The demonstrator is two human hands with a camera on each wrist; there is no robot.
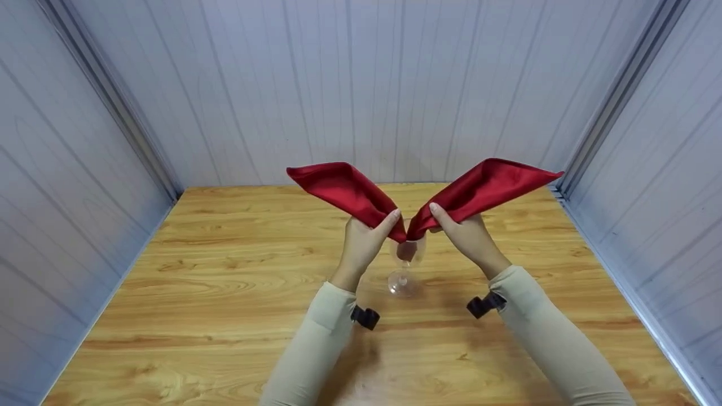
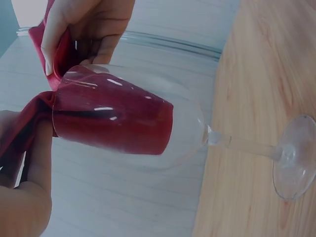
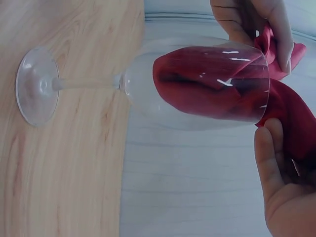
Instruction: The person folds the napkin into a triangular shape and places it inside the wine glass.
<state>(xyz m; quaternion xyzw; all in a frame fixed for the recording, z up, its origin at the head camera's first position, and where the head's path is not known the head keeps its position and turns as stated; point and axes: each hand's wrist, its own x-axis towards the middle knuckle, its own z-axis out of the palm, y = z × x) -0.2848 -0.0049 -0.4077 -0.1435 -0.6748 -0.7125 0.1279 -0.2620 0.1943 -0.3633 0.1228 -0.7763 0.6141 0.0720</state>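
A stemmed wine glass [image 1: 402, 276] stands upright on the wooden table. The folded middle of a red satin napkin [image 2: 118, 113] is tucked down inside its bowl, short of the bottom. Two pointed wings of the cloth spread out above the rim, one to each side. My left hand [image 1: 361, 242] grips the left wing just over the rim, thumb on the near face. On the other side, my right hand [image 1: 471, 237] holds the right wing the same way, its fingertips right at the rim in the right wrist view.
The wood-grain table [image 1: 225, 316] reaches back to a pale panelled wall [image 1: 316, 90]. More panels rise at the left and right sides. A dark wrist camera [image 1: 366, 317] sits on the left sleeve, and another camera [image 1: 485, 304] on the right.
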